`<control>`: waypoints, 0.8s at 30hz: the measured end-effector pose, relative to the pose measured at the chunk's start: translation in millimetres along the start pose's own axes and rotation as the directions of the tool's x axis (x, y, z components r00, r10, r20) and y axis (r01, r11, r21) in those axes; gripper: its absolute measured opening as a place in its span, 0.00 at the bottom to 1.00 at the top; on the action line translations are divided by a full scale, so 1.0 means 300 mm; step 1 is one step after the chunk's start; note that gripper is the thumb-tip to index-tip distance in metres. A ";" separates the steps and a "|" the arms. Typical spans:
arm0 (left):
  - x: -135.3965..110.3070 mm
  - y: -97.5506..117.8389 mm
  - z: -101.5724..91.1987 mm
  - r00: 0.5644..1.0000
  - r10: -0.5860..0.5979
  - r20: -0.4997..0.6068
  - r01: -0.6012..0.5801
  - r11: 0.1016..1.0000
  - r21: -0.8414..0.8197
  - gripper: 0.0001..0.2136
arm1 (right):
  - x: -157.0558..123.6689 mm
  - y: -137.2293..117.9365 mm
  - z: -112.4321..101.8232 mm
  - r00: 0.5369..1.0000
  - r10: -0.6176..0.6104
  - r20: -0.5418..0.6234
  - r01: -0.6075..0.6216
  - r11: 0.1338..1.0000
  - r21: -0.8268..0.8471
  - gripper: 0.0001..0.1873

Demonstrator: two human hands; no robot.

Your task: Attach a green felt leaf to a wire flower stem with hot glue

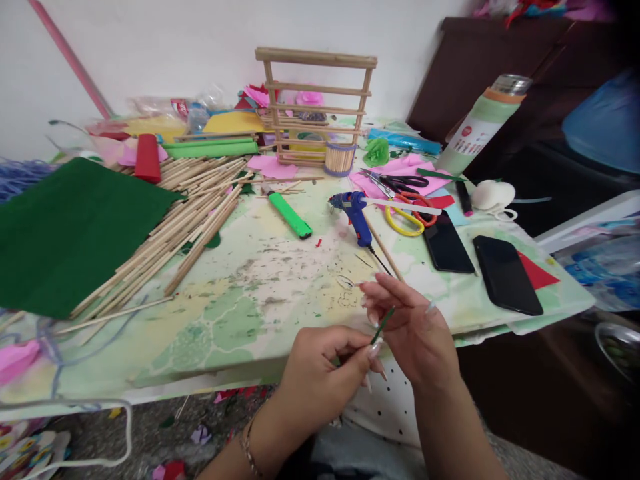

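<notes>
Between thumb and forefinger, my left hand (333, 367) pinches a thin green strip (383, 325) that points up and to the right. My right hand (413, 327) is beside it, palm turned toward the strip, fingers loosely spread and holding nothing. Both hands are over the table's front edge. Beyond them lies a blue hot glue gun (356, 217) with a white glue stick in its back. A green utility knife (289, 213) rests farther left. Past the glue gun are yellow-and-red-handled scissors (407, 223) and black-handled scissors (400, 183).
Many wooden sticks (175, 227) and dark green felt (75, 233) cover the left. At the back stand a stick frame (317, 90) and small stick cup (340, 159). Two phones (507, 273), a tilted bottle (483, 123) and a white glue-gun-sized lump (493, 195) are right.
</notes>
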State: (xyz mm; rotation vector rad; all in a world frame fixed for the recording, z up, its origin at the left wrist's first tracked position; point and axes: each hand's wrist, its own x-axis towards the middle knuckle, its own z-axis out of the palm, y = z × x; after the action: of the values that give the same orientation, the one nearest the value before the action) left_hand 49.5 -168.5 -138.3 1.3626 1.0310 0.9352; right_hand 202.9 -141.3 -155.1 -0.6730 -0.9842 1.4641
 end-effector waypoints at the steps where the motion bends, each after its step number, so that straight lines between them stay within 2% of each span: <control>1: 0.000 -0.001 0.000 1.000 -0.013 0.007 0.013 1.000 -0.012 0.09 | -0.003 -0.003 0.002 1.000 0.025 0.018 -0.024 0.999 -0.023 0.19; 4: 0.003 -0.005 0.004 1.000 -0.010 0.012 0.010 1.000 0.024 0.10 | -0.011 -0.013 0.024 0.997 0.073 0.017 -0.073 0.997 -0.035 0.07; 8: 0.008 -0.007 0.016 1.000 0.024 0.001 -0.024 0.993 0.115 0.10 | -0.012 -0.021 0.060 0.986 0.121 -0.112 -0.114 0.991 0.067 0.09; 10: 0.012 -0.004 0.019 1.000 0.007 0.003 -0.008 0.998 0.061 0.10 | -0.011 -0.020 0.063 0.979 0.145 -0.143 -0.131 0.986 0.104 0.09; 12: 0.015 0.001 0.019 0.999 -0.038 0.008 0.038 0.997 -0.065 0.09 | -0.010 -0.019 0.056 0.985 0.120 -0.123 -0.108 0.989 0.100 0.10; 15: 0.020 0.007 0.015 0.994 -0.111 0.019 0.112 0.972 -0.209 0.07 | -0.009 -0.022 0.043 0.995 0.075 -0.072 -0.071 0.996 0.053 0.19; 17: 0.023 0.008 0.012 0.990 -0.134 0.035 0.138 0.964 -0.226 0.08 | -0.010 -0.028 0.044 0.990 0.106 -0.095 -0.103 0.994 0.035 0.16; 20: 0.025 0.003 0.015 0.990 -0.131 0.049 0.138 0.974 -0.178 0.08 | -0.009 -0.033 0.056 0.977 0.148 -0.156 -0.143 0.989 0.044 0.09; 24: 0.025 -0.004 0.023 0.996 -0.086 0.014 0.086 0.996 -0.035 0.10 | -0.005 -0.014 0.066 0.963 0.058 -0.262 -0.069 0.997 -0.034 0.12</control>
State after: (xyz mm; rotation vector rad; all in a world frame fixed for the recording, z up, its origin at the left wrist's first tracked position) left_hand 58.3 -163.6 -140.1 1.2833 1.0502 0.8762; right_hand 188.0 -146.8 -142.1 -0.9115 -0.7973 1.3708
